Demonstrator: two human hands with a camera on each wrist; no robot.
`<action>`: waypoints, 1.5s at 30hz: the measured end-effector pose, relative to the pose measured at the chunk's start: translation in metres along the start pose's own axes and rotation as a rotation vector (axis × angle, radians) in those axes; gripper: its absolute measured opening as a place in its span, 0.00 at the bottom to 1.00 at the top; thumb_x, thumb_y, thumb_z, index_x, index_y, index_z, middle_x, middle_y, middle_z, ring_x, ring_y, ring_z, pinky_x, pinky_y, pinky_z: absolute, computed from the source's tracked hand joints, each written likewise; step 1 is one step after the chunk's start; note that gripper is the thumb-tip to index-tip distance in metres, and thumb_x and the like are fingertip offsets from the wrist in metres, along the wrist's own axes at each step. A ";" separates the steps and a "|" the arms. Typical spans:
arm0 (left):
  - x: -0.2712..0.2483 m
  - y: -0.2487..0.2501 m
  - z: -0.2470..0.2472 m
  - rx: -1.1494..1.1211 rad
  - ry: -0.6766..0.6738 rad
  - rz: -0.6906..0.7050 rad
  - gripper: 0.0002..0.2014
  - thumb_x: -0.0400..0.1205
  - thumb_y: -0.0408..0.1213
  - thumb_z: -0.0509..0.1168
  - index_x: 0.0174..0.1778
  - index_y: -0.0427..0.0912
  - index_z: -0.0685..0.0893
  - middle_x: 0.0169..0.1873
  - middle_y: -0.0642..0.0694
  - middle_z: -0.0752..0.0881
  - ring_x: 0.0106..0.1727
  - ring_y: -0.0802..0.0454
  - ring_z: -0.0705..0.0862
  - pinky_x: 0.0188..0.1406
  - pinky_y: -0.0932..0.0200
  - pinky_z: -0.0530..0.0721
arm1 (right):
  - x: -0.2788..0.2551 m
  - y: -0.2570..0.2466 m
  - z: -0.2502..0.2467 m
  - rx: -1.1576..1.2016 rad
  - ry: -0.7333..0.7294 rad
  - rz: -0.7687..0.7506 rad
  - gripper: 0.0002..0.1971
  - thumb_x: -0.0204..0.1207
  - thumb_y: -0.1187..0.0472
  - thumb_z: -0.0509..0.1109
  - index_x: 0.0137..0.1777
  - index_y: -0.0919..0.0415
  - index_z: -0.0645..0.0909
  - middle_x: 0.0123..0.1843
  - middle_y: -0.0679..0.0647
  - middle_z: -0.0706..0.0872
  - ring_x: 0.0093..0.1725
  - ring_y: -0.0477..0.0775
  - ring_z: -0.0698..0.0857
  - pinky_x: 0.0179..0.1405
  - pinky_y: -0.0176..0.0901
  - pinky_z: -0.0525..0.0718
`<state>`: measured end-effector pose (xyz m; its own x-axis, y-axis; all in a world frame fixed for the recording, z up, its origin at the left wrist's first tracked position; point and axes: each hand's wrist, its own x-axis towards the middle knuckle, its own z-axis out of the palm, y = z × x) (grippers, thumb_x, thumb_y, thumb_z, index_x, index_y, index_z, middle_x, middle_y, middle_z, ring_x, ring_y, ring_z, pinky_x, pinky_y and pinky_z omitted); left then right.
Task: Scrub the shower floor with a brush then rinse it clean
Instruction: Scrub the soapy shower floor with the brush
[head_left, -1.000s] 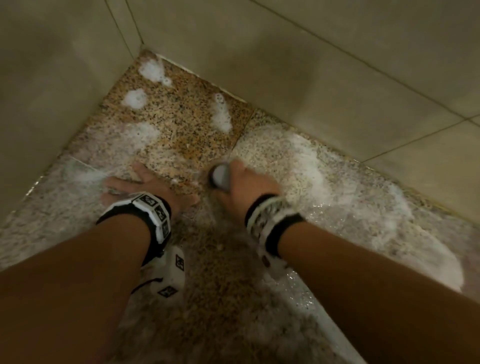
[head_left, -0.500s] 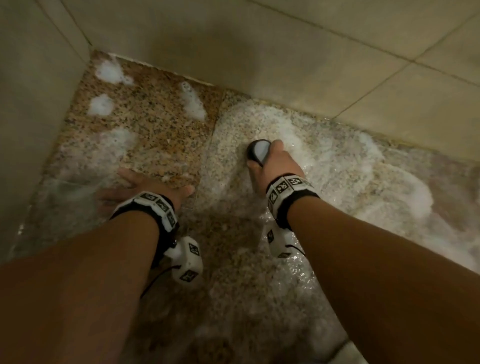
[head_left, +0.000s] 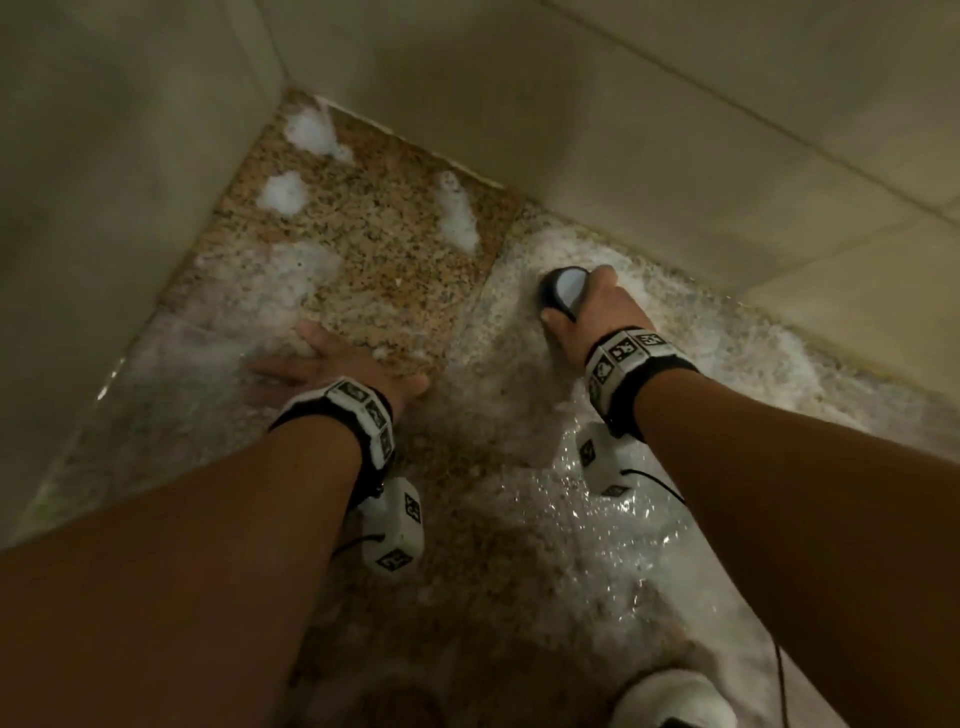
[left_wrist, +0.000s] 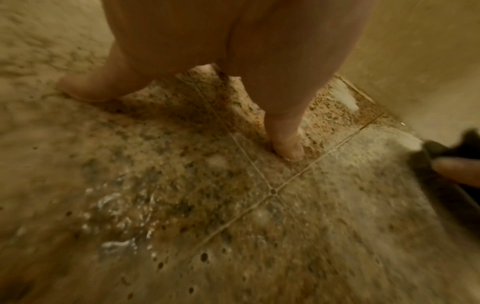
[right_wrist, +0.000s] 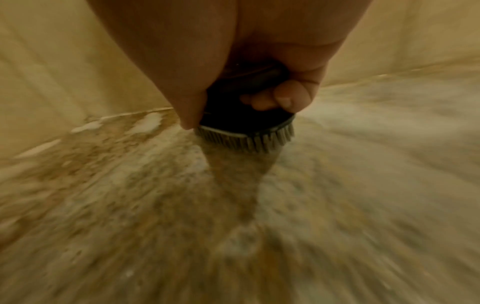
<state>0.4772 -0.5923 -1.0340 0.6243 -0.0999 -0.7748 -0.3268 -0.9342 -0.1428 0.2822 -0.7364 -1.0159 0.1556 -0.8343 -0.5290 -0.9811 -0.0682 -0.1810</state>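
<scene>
Speckled granite shower floor (head_left: 384, 260) is all suds, right hand (head_left: 587, 317) gripping round black scrub brush (head_left: 563, 291), left hand (head_left: 332, 358) splayed flat beside it.

Two tiled walls (head_left: 623, 130) boxed the corner; open wet floor (head_left: 493, 519) lay between the left hand (head_left: 332, 358) and brush (head_left: 563, 291).

Left hand (head_left: 337, 358): we are pressing it flat, fingers spread and straight, palm down.
Left forearm: we are reaching it forward, wrist bent back over the palm.
Right hand (head_left: 587, 312): we are curling its fingers (right_wrist: 280, 98) around what we are holding, thumb opposite them.
Right forearm: we are extending it forward, wrist above the grip.
</scene>
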 end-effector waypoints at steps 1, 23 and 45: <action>0.004 0.000 0.003 -0.044 0.008 -0.015 0.77 0.61 0.79 0.72 0.84 0.46 0.22 0.83 0.22 0.31 0.84 0.17 0.41 0.79 0.18 0.54 | 0.008 -0.013 -0.002 -0.036 -0.012 -0.071 0.31 0.82 0.42 0.71 0.74 0.57 0.63 0.67 0.63 0.82 0.58 0.69 0.85 0.49 0.55 0.84; -0.087 -0.077 0.005 -0.239 0.008 0.075 0.53 0.79 0.63 0.71 0.89 0.64 0.40 0.89 0.50 0.35 0.89 0.33 0.41 0.86 0.35 0.51 | 0.049 -0.054 -0.029 -0.297 -0.223 -0.321 0.49 0.84 0.45 0.71 0.91 0.60 0.42 0.89 0.62 0.59 0.82 0.68 0.70 0.74 0.57 0.75; -0.034 -0.074 0.008 -0.246 -0.003 -0.098 0.67 0.67 0.73 0.74 0.88 0.59 0.31 0.87 0.39 0.30 0.87 0.27 0.39 0.84 0.27 0.55 | 0.066 -0.063 -0.020 -0.354 -0.094 -0.339 0.45 0.84 0.44 0.70 0.89 0.66 0.51 0.83 0.68 0.70 0.75 0.71 0.78 0.66 0.56 0.80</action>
<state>0.4743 -0.5169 -1.0023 0.6419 -0.0046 -0.7668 -0.0823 -0.9946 -0.0630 0.3524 -0.7983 -1.0226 0.4667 -0.6809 -0.5644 -0.8496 -0.5224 -0.0723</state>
